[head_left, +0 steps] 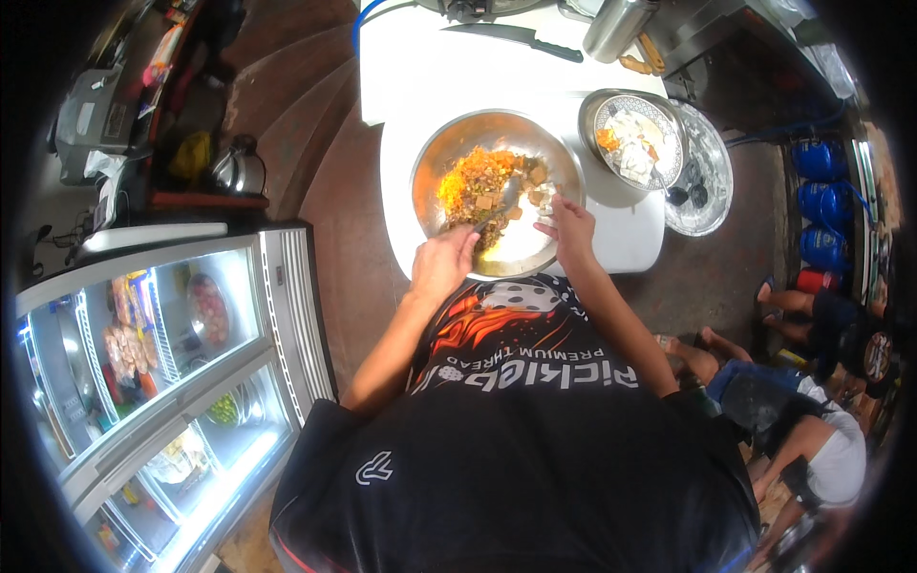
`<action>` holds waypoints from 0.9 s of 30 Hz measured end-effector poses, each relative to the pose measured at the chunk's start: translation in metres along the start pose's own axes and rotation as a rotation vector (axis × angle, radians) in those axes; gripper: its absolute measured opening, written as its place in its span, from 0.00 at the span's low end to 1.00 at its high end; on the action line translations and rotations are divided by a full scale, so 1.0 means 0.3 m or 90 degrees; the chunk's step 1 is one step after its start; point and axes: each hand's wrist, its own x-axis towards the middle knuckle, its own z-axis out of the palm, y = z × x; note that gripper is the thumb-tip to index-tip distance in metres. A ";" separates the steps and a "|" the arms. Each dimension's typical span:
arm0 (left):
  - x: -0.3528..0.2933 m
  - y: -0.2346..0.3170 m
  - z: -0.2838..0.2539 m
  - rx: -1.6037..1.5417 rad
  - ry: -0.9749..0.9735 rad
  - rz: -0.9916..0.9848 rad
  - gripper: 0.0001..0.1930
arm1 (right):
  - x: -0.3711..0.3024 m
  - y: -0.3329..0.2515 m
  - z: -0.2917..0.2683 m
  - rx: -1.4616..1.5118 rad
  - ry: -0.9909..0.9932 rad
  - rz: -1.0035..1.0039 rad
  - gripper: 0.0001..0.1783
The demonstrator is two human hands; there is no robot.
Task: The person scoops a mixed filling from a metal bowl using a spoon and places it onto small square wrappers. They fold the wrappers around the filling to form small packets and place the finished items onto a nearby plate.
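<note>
A wide steel mixing bowl (432, 143) stands near the front of the white table. Inside it lie shredded orange food (478, 172), a brown chopped mixture and several tan cubes (537, 176). My left hand (445, 262) is closed around the handle of a slim metal utensil (497, 218), which looks like a spoon; its far end reaches into the food. Over the bowl's right side is my right hand (573, 232), thumb and forefinger apart, near small pale pieces (545, 199). Nothing shows clearly between those fingers.
Right of the bowl, a patterned plate (604, 113) with white and orange bits rests on a steel basin. A large foil-like tray (712, 205) lies beyond. A knife (516, 38) and a steel canister (616, 31) are at the back. A lit display fridge (162, 353) stands left; people (793, 420) are at right.
</note>
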 end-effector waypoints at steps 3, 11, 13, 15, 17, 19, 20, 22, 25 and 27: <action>0.000 -0.015 -0.018 -0.007 0.002 -0.037 0.12 | 0.016 -0.012 -0.001 -0.008 0.000 0.002 0.15; -0.002 0.030 0.005 -0.124 -0.076 -0.132 0.13 | 0.037 0.030 -0.011 0.057 -0.035 -0.002 0.12; -0.007 -0.016 0.017 -0.134 -0.049 -0.117 0.14 | 0.035 0.042 -0.012 0.101 -0.049 0.003 0.11; 0.001 -0.041 0.017 -0.081 -0.023 -0.085 0.14 | 0.036 0.046 -0.016 0.108 -0.056 0.007 0.10; 0.005 -0.042 0.011 -0.045 -0.003 -0.076 0.14 | 0.033 0.050 -0.021 0.113 -0.068 0.011 0.10; 0.006 -0.036 0.005 -0.059 0.007 -0.094 0.14 | 0.025 0.032 -0.026 0.115 -0.081 0.010 0.11; 0.006 -0.031 0.000 -0.066 0.012 -0.102 0.14 | 0.029 0.032 -0.024 0.101 -0.078 0.003 0.11; -0.001 0.032 -0.032 -0.115 -0.020 -0.132 0.14 | 0.044 0.035 -0.029 0.074 -0.067 -0.014 0.12; -0.018 0.041 -0.011 -0.131 -0.041 -0.106 0.14 | 0.048 0.029 -0.029 0.087 -0.073 -0.019 0.12; -0.028 0.019 0.009 -0.131 -0.052 -0.091 0.14 | 0.033 0.024 -0.021 0.087 -0.063 -0.008 0.11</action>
